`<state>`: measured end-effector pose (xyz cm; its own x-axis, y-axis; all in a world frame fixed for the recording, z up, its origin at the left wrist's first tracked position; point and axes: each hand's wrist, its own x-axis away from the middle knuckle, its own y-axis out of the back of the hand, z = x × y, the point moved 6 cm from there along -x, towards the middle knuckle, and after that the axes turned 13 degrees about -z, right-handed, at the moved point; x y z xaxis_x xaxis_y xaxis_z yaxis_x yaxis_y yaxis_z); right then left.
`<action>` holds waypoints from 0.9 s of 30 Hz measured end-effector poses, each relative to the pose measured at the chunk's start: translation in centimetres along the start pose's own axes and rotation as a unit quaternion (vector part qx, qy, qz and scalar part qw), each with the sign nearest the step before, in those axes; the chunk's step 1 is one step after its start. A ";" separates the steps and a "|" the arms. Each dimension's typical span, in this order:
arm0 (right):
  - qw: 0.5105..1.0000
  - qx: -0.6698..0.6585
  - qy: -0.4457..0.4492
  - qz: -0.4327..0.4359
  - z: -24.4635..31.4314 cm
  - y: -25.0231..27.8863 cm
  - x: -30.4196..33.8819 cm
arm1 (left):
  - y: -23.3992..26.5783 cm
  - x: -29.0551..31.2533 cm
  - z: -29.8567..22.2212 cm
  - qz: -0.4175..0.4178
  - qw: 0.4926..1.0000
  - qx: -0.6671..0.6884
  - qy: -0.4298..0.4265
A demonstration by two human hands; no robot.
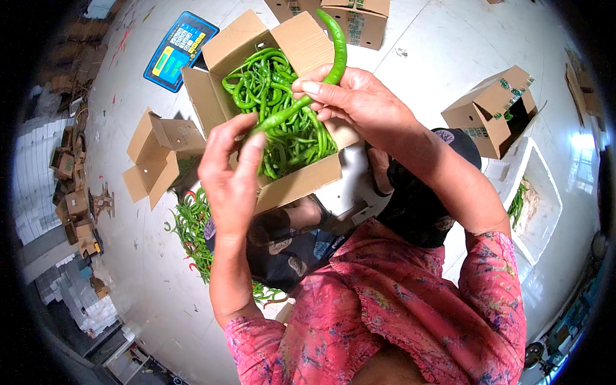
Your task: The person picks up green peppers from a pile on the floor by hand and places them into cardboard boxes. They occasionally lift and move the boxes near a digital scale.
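Note:
Over an opened cardboard box (299,185) I hold a long, curved green chili pepper (338,46) slantwise. My right hand (353,96) pinches it between thumb and fingers around the middle, and its upper end curls up past that hand. At the lower end, my left hand (230,170) has thumb and fingers around the tip, partly hiding it. Below both hands, the box is filled with a tangled heap of green chili peppers (263,80). Its flaps are folded outward.
A blue scale display (181,51) stands beyond the box at left. Another open carton (154,157) sits left, near loose green and red peppers (190,224) on the floor. At right are a carton (491,109) and a white foam box (545,192). More cartons (362,24) stand at the far side.

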<state>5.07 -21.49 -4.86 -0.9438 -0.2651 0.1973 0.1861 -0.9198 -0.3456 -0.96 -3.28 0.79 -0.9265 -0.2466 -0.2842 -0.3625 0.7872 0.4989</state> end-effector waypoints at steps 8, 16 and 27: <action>0.997 0.018 0.018 0.078 0.7 -1.9 0.9 | 0.6 0.8 2.2 0.100 0.982 0.055 0.152; 0.995 -0.023 -0.018 0.092 -0.3 -2.6 0.8 | -1.2 1.9 2.5 0.134 0.957 0.108 0.232; 0.986 -0.123 -0.072 0.082 -1.7 -3.0 0.4 | -1.4 3.3 3.1 0.169 0.911 0.235 0.294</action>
<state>3.68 -18.29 -5.32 -0.8550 -0.4587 0.2421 0.2444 -0.7679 -0.5921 -3.21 -3.39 -3.40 -0.9210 -0.0971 0.3773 -0.0919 0.9953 0.0317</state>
